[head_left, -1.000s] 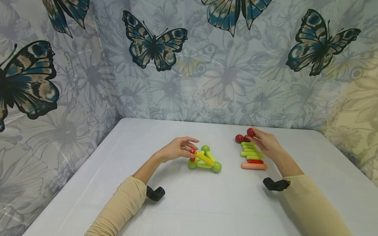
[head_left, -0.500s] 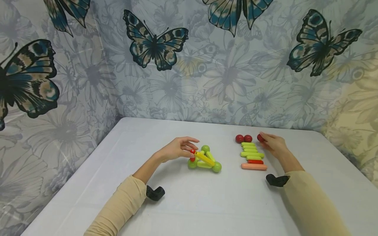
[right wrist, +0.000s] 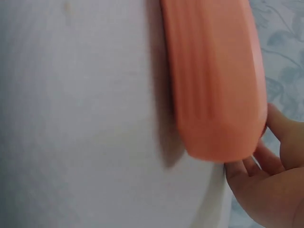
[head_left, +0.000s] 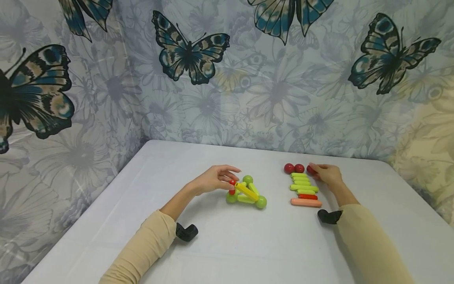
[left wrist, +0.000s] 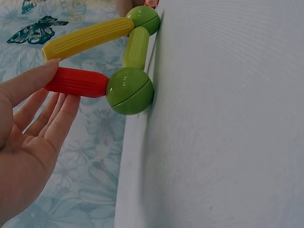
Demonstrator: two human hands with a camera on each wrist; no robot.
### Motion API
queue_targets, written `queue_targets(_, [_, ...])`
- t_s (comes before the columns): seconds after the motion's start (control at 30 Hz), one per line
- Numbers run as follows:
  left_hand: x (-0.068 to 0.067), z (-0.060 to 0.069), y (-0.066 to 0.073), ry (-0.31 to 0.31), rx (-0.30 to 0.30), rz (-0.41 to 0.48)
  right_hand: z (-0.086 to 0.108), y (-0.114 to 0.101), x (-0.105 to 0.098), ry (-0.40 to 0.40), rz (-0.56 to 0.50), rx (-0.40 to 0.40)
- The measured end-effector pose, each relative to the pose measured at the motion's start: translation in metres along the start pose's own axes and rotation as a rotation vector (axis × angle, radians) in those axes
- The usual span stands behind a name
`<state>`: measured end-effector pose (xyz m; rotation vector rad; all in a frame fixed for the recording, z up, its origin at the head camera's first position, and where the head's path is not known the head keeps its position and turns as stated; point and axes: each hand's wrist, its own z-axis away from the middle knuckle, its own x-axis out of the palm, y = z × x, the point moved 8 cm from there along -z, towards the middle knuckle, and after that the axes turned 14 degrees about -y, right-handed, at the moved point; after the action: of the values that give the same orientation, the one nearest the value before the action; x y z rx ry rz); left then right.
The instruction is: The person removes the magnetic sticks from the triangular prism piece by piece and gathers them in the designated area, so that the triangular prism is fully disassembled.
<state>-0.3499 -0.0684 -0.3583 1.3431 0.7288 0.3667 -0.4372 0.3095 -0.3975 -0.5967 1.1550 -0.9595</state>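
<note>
My left hand [head_left: 214, 179] pinches an upright red rod [left wrist: 78, 82] between thumb and fingers. The rod joins a green ball [left wrist: 129, 90] at the corner of a triangular frame of green balls and lime rods. A yellow rod [head_left: 247, 192] slopes up from another green ball [head_left: 261, 202], its raised end near the red rod's top. On the right, my right hand [head_left: 328, 175] holds a dark red ball [head_left: 310, 170] at the table, partly covered by the fingers. In the right wrist view the hand is mostly behind an orange rod [right wrist: 216, 80], and the ball is hidden.
Two dark red balls [head_left: 294, 169] lie left of the held one. In front of them are several lime rods [head_left: 304, 187], a short red rod [head_left: 307, 197] and the orange rod on the white table [head_left: 227, 248]. Butterfly-patterned fabric [head_left: 213, 110] hangs behind.
My right hand has carried the red ball from above the other two balls to their right and down to the table. The left hand keeps its grip on the red rod.
</note>
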Motion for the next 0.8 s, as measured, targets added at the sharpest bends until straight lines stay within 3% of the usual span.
queue_targets(0.33, [0.001,0.0,-0.001,0.004,-0.01,-0.047,0.001,-0.005,0.008,-0.041,0.059,0.036])
queue_targets(0.57, [0.0,0.0,-0.002,0.006,-0.018,-0.04,-0.003,-0.01,0.011,-0.082,0.053,-0.01])
queue_targets(0.8, [0.0,0.0,-0.003,0.002,-0.017,-0.021,-0.001,-0.009,0.011,-0.059,0.076,0.045])
